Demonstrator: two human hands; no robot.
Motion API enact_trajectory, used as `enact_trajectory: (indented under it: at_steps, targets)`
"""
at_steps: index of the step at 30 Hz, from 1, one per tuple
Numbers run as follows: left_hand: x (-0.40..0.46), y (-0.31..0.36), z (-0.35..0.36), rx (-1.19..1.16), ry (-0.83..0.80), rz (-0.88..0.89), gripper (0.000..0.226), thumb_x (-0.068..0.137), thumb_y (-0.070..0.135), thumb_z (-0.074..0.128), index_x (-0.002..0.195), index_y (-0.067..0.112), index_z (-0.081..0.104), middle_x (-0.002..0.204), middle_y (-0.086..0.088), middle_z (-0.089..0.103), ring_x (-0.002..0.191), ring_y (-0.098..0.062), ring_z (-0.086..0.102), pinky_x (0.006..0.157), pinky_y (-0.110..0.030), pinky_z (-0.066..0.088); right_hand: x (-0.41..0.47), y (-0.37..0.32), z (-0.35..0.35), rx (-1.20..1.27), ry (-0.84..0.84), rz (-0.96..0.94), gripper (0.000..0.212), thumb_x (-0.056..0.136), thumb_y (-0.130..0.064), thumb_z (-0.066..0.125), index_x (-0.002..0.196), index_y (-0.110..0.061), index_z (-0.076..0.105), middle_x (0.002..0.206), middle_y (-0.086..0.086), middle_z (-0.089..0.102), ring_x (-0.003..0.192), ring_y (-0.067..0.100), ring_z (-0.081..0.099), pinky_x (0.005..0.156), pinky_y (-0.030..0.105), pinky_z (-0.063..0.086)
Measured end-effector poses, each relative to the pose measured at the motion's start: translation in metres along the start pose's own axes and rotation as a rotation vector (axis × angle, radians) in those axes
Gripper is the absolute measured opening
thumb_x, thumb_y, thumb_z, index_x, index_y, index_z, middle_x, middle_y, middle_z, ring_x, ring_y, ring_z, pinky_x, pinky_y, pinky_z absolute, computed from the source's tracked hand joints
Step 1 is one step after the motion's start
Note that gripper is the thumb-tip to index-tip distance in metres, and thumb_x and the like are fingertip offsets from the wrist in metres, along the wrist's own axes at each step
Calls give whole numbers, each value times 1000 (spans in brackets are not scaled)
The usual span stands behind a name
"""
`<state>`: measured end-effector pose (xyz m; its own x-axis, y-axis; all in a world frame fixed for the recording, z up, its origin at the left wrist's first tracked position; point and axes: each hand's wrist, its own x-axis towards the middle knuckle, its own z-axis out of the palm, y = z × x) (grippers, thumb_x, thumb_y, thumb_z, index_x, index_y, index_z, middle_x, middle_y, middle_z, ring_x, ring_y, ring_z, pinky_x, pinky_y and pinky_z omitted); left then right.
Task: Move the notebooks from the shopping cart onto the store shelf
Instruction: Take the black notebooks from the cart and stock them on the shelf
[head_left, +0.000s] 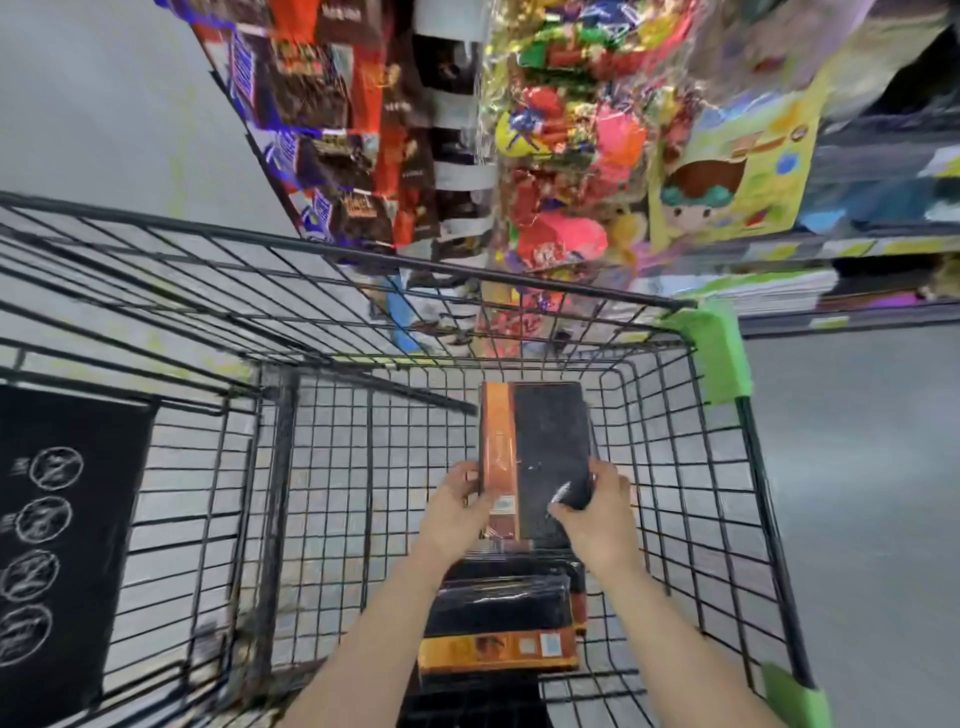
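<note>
A black notebook with an orange spine band (545, 441) is held over the inside of the black wire shopping cart (322, 467). My left hand (460, 512) grips its near left edge and my right hand (592, 514) grips its near right corner. Below my wrists a stack of similar black and orange notebooks (501, 618) lies on the cart floor. The store shelf (831, 317) runs along the upper right, with stacked paper goods (737, 291) on it.
Chocolate bars (311, 104) and bright wrapped sweets (566, 145) hang ahead, beyond the cart's far rim. A yellow-green cartoon book (737, 171) stands on the shelf. Green corner guards (722, 353) cap the cart's right side. A black warning panel (57, 535) covers its left end.
</note>
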<state>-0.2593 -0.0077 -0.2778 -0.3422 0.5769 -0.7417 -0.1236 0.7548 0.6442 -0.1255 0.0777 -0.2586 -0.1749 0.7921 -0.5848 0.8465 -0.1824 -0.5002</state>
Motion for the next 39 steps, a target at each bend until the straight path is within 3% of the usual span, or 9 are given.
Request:
enact_trajectory:
  at_steps: [2, 10, 14, 17, 24, 27, 32, 34, 39]
  targets:
    - [-6, 6, -11, -86, -2, -7, 35, 90, 21, 57, 119, 10, 41, 100, -10, 66, 55, 0, 57, 47, -8, 44, -1, -9, 0, 3, -17, -49, 59, 75, -11, 72, 125, -15, 41, 124, 6, 43, 97, 19, 56, 84, 30, 46]
    - [-32, -22, -85, -102, 91, -71, 27, 89, 15, 59, 110, 23, 44, 97, -10, 69, 81, -15, 68, 60, -16, 50, -6, -15, -10, -158, -10, 22, 76, 69, -39, 75, 131, -16, 39, 128, 8, 42, 95, 23, 60, 82, 42, 55]
    - [-24, -43, -94, -105, 125, -88, 23, 87, 11, 60, 98, 26, 46, 75, 7, 67, 64, -3, 67, 50, -10, 47, 7, 1, -1, -319, 10, 130, 84, 66, -44, 77, 130, -7, 35, 132, 16, 37, 108, 31, 56, 80, 42, 52]
    - [-16, -52, -93, -129, 143, -102, 31, 85, 20, 63, 111, 20, 47, 86, -2, 69, 85, -23, 67, 65, -26, 49, 17, 7, 10, -412, 17, 184, 93, 63, -49, 77, 130, -4, 31, 133, 18, 40, 108, 33, 57, 74, 39, 51]
    - [-12, -49, -101, -159, 116, -92, 36, 85, 23, 64, 116, 20, 46, 97, -10, 68, 76, -14, 64, 53, -15, 46, 24, 7, 9, -353, -8, 165, 69, 67, -44, 76, 115, -4, 47, 112, 16, 56, 85, 29, 62, 59, 27, 41]
    - [-25, -39, -114, -126, 111, -73, 31, 89, 16, 59, 114, 21, 41, 90, -7, 65, 52, 1, 56, 47, -12, 42, 27, -2, -2, -220, -87, 142, 53, 71, -39, 74, 107, -3, 62, 96, 15, 67, 64, 19, 60, 54, 25, 44]
    - [-74, -9, -138, -48, 132, -31, 26, 88, 17, 61, 97, 33, 43, 80, -1, 63, 63, -8, 60, 56, -12, 48, 3, -38, -38, -203, -135, 6, 42, 84, -34, 62, 114, -5, 62, 111, 17, 66, 96, 30, 62, 71, 26, 39]
    - [-101, 4, -145, -4, 110, 15, 30, 84, 24, 65, 105, 34, 46, 83, -7, 63, 72, -21, 57, 68, -30, 49, -21, -53, -63, -203, -100, -40, 35, 85, -32, 60, 106, -4, 65, 96, 18, 68, 91, 32, 63, 68, 31, 40]
    - [-165, 42, -142, 52, 98, 67, 29, 93, 18, 54, 118, 18, 40, 90, 1, 61, 62, -10, 52, 63, -27, 52, -99, -65, -131, -129, -26, -123, 18, 89, -29, 56, 85, -12, 60, 76, 10, 60, 76, 26, 58, 63, 30, 36]
